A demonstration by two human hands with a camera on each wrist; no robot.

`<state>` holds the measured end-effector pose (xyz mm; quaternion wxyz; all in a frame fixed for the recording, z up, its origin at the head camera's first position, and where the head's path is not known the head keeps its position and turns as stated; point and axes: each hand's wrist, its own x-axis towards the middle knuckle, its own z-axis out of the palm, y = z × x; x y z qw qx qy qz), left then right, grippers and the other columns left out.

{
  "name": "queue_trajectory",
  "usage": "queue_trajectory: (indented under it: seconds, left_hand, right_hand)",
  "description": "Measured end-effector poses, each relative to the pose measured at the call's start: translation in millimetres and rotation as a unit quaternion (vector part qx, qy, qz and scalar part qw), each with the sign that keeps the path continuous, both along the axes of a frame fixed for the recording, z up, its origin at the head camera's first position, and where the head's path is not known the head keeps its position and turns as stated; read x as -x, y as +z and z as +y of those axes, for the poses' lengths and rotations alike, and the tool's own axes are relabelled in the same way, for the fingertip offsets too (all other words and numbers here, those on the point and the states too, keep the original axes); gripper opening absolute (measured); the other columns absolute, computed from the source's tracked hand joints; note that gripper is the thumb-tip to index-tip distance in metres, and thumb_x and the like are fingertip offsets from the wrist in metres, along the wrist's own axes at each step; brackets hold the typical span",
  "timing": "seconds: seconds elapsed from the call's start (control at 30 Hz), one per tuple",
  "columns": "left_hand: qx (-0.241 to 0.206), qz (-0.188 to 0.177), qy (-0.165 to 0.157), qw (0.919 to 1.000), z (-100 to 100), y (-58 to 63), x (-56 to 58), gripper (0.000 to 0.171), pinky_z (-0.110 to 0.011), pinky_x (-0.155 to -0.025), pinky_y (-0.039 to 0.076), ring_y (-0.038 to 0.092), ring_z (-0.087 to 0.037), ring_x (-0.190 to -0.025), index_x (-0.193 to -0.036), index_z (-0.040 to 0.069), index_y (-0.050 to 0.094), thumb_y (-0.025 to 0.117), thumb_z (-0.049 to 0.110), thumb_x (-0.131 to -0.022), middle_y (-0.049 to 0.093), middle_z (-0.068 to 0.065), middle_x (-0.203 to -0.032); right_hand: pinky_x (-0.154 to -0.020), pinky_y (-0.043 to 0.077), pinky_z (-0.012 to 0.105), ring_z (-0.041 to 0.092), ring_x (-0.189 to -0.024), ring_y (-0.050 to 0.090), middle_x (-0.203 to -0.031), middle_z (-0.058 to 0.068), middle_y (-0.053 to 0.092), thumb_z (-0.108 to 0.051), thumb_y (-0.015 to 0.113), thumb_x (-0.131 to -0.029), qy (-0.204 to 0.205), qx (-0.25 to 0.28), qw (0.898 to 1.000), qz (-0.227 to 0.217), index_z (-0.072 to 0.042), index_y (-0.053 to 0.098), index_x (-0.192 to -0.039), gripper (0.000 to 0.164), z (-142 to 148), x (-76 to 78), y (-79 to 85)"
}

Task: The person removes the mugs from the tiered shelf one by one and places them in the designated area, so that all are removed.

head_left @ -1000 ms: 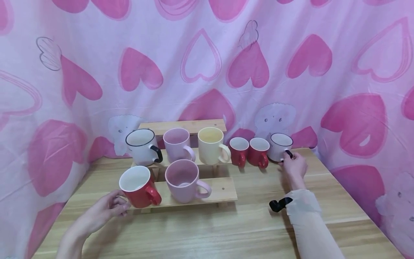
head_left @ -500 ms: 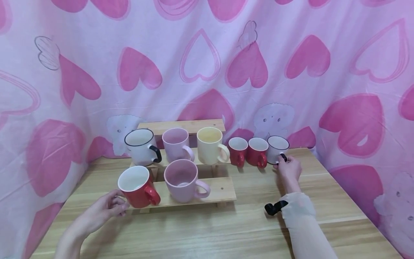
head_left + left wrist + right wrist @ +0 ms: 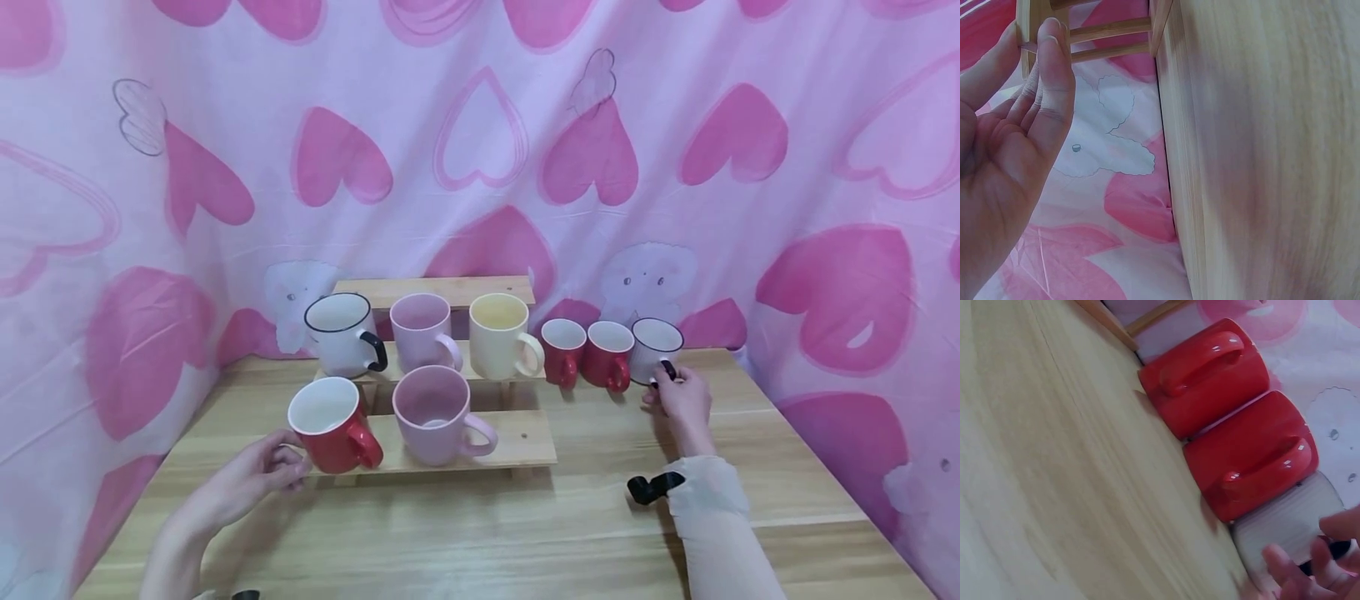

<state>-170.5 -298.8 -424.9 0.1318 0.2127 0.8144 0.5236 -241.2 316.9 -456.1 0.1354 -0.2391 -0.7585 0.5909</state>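
Observation:
My right hand (image 3: pixel 682 404) pinches the black handle of a white mug with a black rim (image 3: pixel 655 343), which stands upright on the table. In the right wrist view, the white mug (image 3: pixel 1285 522) stands against the nearer of two small red mugs (image 3: pixel 1254 456), its handle partly hidden by my fingers. My left hand (image 3: pixel 251 479) is at the left end of the lower shelf of a wooden rack (image 3: pixel 517 437), beside a larger red mug (image 3: pixel 330 437). In the left wrist view, the thumb and fingers of my left hand (image 3: pixel 1016 131) grip the rack's wooden end.
On the lower shelf a pink mug (image 3: pixel 435 429) stands right of the larger red one. The middle shelf bears a black-rimmed white mug (image 3: pixel 341 346), a lilac mug (image 3: pixel 420 337) and a cream mug (image 3: pixel 497 346). A heart-patterned curtain (image 3: pixel 480 167) hangs behind the table (image 3: pixel 480 533).
My right hand has brought the white mug left and slightly down, close beside the small red mugs. The left hand keeps its place at the rack. The head view has shifted slightly.

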Motion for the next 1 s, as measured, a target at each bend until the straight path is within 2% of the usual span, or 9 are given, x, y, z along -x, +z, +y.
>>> queue_trajectory:
  seconds: [0.07, 0.17, 0.23, 0.4, 0.53, 0.67, 0.87, 1.0]
  left_hand:
    - [-0.006, 0.001, -0.003, 1.0000, 0, -0.6, 0.4, 0.029, -0.032, -0.074, 0.056, 0.065, -0.025, -0.083, -0.118, -0.011, 0.047, 0.059, 0.005, -0.097, 0.064, -0.021, -0.093]
    - [-0.007, 0.002, -0.002, 1.0000, 0, -1.4, -0.1, 0.029, -0.032, -0.074, 0.056, 0.065, -0.024, -0.082, -0.118, -0.011, 0.047, 0.058, 0.005, -0.097, 0.064, -0.020, -0.092]
    - [-0.007, 0.002, -0.002, 1.0000, 0, -1.7, -0.6, 0.029, -0.032, -0.074, 0.056, 0.065, -0.023, -0.082, -0.118, -0.011, 0.047, 0.058, 0.005, -0.097, 0.064, -0.020, -0.092]
    - [-0.004, 0.002, -0.002, 1.0000, -3, -1.4, -2.7, 0.029, -0.033, -0.074, 0.056, 0.065, -0.024, -0.082, -0.119, -0.010, 0.048, 0.058, 0.005, -0.097, 0.064, -0.020, -0.092]
    - [0.000, 0.011, -0.003, 0.9999, -3, -0.5, -2.4, 0.029, -0.031, -0.073, 0.056, 0.064, -0.024, -0.081, -0.119, -0.010, 0.048, 0.058, 0.005, -0.097, 0.064, -0.019, -0.091]
    - [-0.002, 0.011, -0.007, 0.9999, -2, -0.2, -0.4, 0.028, -0.033, -0.073, 0.056, 0.064, -0.022, -0.080, -0.118, -0.011, 0.048, 0.058, 0.005, -0.097, 0.064, -0.020, -0.090]
    - [-0.001, 0.007, -0.005, 1.0000, 0, 0.2, 0.7, 0.028, -0.034, -0.072, 0.056, 0.064, -0.021, -0.079, -0.116, -0.011, 0.048, 0.059, 0.006, -0.097, 0.064, -0.021, -0.089]
    - [-0.003, 0.009, -0.008, 0.9999, 1, -0.2, 0.9, 0.027, -0.034, -0.072, 0.056, 0.064, -0.021, -0.079, -0.115, -0.011, 0.048, 0.058, 0.005, -0.097, 0.063, -0.022, -0.088]
  right_hand:
    - [-0.058, 0.058, 0.036, 0.023, -0.062, 0.069, -0.078, 0.014, 0.067, -0.031, 0.056, -0.100, 0.039, -0.012, 0.999, -0.010, 0.003, 0.050, -0.119, 0.040, 4, -3.5, 2.6]
    - [-0.063, 0.058, 0.038, 0.027, -0.070, 0.070, -0.092, 0.021, 0.067, -0.039, 0.052, -0.101, 0.096, -0.042, 0.994, -0.035, 0.002, 0.038, -0.139, 0.058, 8, -11.4, 8.5]
    - [-0.067, 0.058, 0.038, 0.028, -0.076, 0.070, -0.102, 0.024, 0.066, -0.044, 0.049, -0.101, 0.119, -0.065, 0.989, -0.055, 0.000, 0.032, -0.146, 0.065, 11, -17.6, 13.1]
    - [-0.070, 0.055, 0.038, 0.028, -0.082, 0.070, -0.109, 0.025, 0.066, -0.044, 0.046, -0.102, 0.144, -0.118, 0.979, -0.080, 0.002, 0.036, -0.145, 0.064, 12, -31.4, 24.5]
    - [-0.070, 0.055, 0.038, 0.026, -0.081, 0.071, -0.105, 0.025, 0.067, -0.037, 0.044, -0.103, 0.146, -0.134, 0.978, -0.059, 0.007, 0.040, -0.141, 0.058, 10, -39.5, 33.9]
    - [-0.069, 0.056, 0.032, 0.018, -0.080, 0.071, -0.099, 0.017, 0.067, -0.033, 0.044, -0.104, 0.144, -0.106, 0.984, -0.014, 0.008, 0.041, -0.140, 0.055, 7, -40.9, 41.7]
    - [-0.072, 0.057, 0.027, 0.012, -0.085, 0.069, -0.088, -0.006, 0.065, -0.032, 0.050, -0.103, 0.148, -0.005, 0.988, 0.052, 0.004, 0.045, -0.136, 0.049, -11, -36.9, 49.5]
    - [-0.074, 0.056, 0.026, 0.014, -0.088, 0.069, -0.091, -0.004, 0.066, -0.029, 0.054, -0.102, 0.153, 0.067, 0.983, 0.079, -0.006, 0.055, -0.124, 0.032, -29, -34.1, 55.2]
